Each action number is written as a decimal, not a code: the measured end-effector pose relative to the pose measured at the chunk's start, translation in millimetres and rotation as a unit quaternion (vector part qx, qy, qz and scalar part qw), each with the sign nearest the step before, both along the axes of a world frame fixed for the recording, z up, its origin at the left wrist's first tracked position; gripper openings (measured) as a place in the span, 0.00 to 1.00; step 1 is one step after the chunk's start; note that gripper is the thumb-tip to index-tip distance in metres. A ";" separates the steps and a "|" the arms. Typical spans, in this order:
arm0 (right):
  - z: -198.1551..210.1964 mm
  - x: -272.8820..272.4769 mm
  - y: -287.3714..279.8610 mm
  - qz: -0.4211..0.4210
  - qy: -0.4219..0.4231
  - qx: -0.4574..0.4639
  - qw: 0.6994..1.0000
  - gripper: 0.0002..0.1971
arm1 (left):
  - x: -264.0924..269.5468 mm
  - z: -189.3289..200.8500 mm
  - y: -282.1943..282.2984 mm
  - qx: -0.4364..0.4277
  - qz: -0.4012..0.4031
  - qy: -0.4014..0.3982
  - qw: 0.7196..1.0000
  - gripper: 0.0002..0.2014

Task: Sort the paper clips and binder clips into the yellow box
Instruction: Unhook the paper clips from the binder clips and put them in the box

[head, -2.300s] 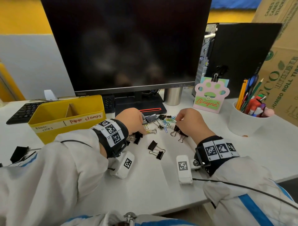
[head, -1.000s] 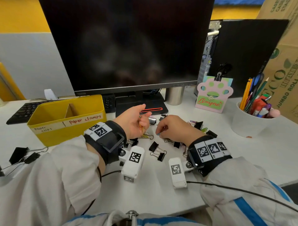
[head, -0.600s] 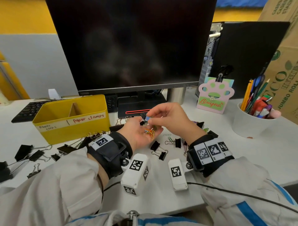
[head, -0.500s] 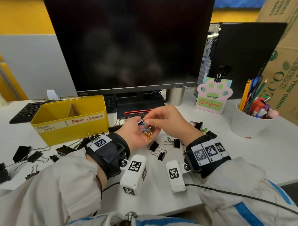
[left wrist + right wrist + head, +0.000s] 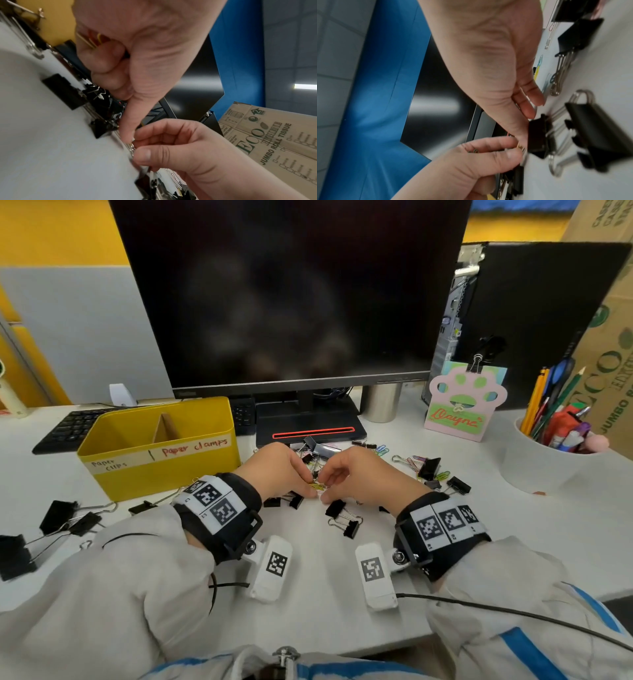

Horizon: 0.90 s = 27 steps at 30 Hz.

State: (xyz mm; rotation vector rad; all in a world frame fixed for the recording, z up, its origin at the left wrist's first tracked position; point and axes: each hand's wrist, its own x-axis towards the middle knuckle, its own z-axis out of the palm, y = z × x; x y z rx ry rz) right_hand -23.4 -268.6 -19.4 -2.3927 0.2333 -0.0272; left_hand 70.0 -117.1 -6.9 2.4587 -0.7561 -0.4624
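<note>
The yellow box (image 5: 164,470), split by a divider and labelled for paper clips and paper clamps, stands left of my hands. My left hand (image 5: 303,486) is palm down on the desk. Its curled fingers hold coloured paper clips (image 5: 96,39) in the palm and its index finger (image 5: 127,129) points down onto the desk. My right hand (image 5: 329,489) meets it fingertip to fingertip, thumb and index pinching a gold paper clip (image 5: 317,486) lying on the desk. A black binder clip (image 5: 342,518) lies just in front of my right hand.
More black binder clips lie at the left desk edge (image 5: 58,515) and right of my hands (image 5: 430,467), among loose coloured paper clips (image 5: 411,462). The monitor stand (image 5: 310,426) and keyboard (image 5: 68,428) are behind. A white pen cup (image 5: 541,463) stands at the right.
My hands were raised, the right one putting clips into my upturned left palm. Both have come down to the desk, and the left hand has turned palm down, closed over its clips.
</note>
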 end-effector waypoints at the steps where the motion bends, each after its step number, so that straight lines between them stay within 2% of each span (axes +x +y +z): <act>1: -1.3 0.6 1.2 -0.004 -0.002 -0.007 1.000 0.13 | -0.2 0.6 -0.4 0.026 -0.004 -0.015 1.000 0.15; 5: -3.6 5.1 6.6 -0.024 0.000 -0.020 1.000 0.11 | -2.6 3.1 -2.7 0.045 -0.008 -0.060 0.997 0.14; 9: -6.3 6.4 9.0 -0.023 0.005 -0.014 1.000 0.16 | -2.5 -1.5 -3.5 0.032 -0.020 -0.049 0.998 0.07; 13: -6.7 5.4 9.6 -0.019 0.004 -0.007 1.000 0.16 | -4.7 -4.2 -5.0 0.025 -0.032 -0.045 0.998 0.03; 18: -6.3 2.9 9.2 -0.018 0.003 -0.007 1.000 0.16 | -5.2 -1.7 -7.4 0.073 -0.031 -0.060 0.995 0.05; 20: -6.0 1.7 7.2 -0.029 0.001 -0.001 1.000 0.18 | -4.7 -0.4 -5.6 0.028 -0.024 -0.042 0.998 0.09; 22: -6.4 1.1 4.0 -0.039 0.003 0.005 0.999 0.19 | -5.6 1.2 -5.5 -0.055 0.041 0.054 0.996 0.14; 23: -6.5 1.0 2.4 -0.042 0.005 0.009 0.999 0.19 | -5.2 1.9 -6.0 -0.124 0.097 0.153 0.976 0.14; 24: -6.4 1.0 0.9 -0.043 0.007 0.009 0.999 0.19 | -4.4 3.2 -7.0 -0.203 0.152 0.272 0.928 0.13; 26: -4.5 0.6 -2.2 -0.040 0.013 0.005 0.999 0.19 | 0.4 4.2 -3.0 -0.349 0.197 0.474 0.784 0.10; 27: -3.3 0.0 -4.4 -0.040 0.014 0.005 0.999 0.18 | 2.5 3.3 0.0 -0.402 0.195 0.541 0.713 0.09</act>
